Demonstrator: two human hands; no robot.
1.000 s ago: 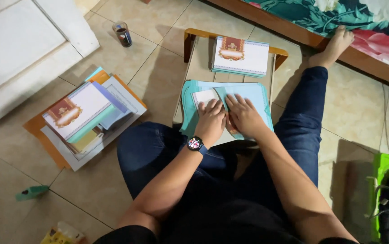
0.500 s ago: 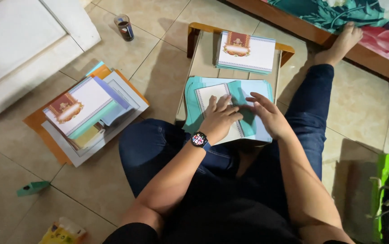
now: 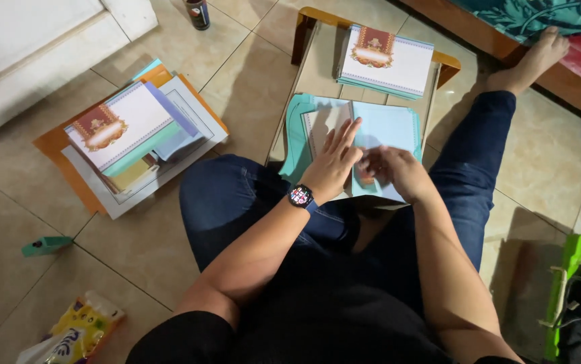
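Light-blue paper cover (image 3: 388, 128) flat on small wooden table (image 3: 317, 61), long axis running away from body. Left hand (image 3: 334, 162) spread flat, pressing it; right hand (image 3: 398, 172) curled, pinching near edge. Beyond, on same table: stack of white booklets (image 3: 388, 64). Left of table, on floor: paper pile (image 3: 135, 131).

1. My left hand (image 3: 334, 162) has moved from pressing down beside my right to lying flat on the white sheet (image 3: 324, 125), fingers spread.
2. My right hand (image 3: 395, 172) has curled in and now pinches the teal cover's (image 3: 388, 128) lower edge.
3. The cover's fold now lies flatter.
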